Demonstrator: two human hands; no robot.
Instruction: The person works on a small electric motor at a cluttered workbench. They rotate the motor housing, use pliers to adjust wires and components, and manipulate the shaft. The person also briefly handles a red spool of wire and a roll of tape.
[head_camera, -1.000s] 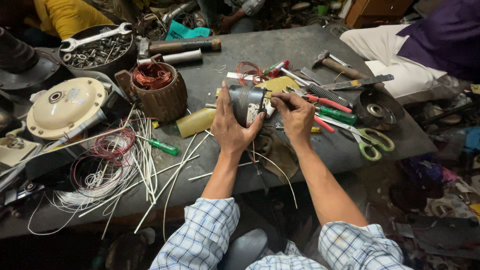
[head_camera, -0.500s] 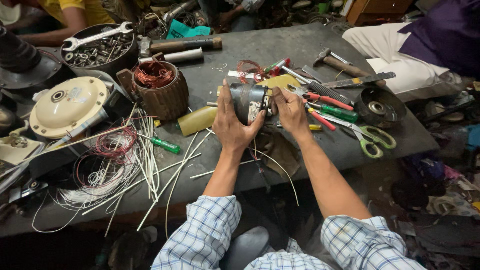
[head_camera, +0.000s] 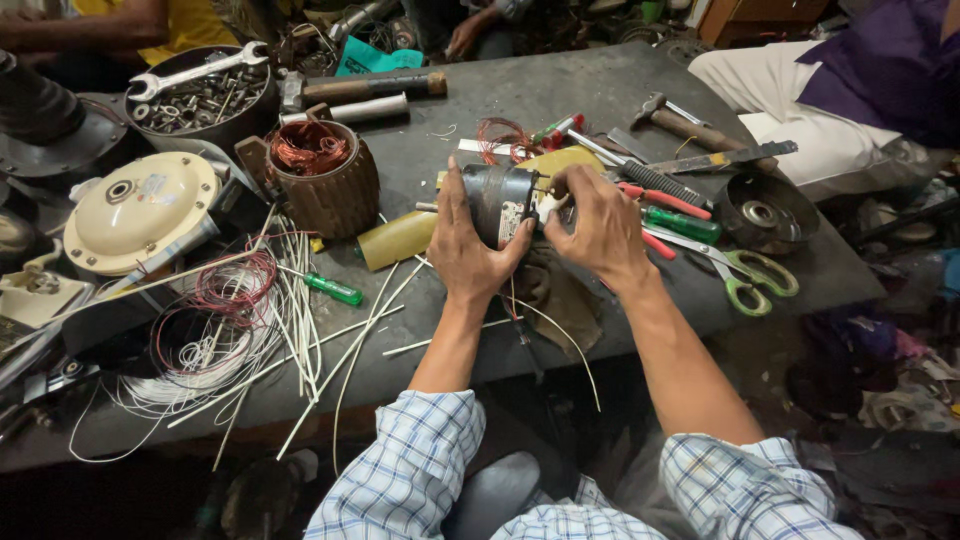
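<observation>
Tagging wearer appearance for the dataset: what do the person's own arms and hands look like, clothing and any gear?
Both hands are bare: left hand, right hand; no gloves, rings or watch visible. Forearms are uncovered. Both checked sleeves, blue and white plaid, are rolled up to about the elbow. No cables or markings on them.

White rectangular label (head_camera: 512, 224) sat on dark motor body (head_camera: 495, 203); second pale label (head_camera: 153, 187) on cream round cover (head_camera: 135, 212), nine o'clock.
</observation>
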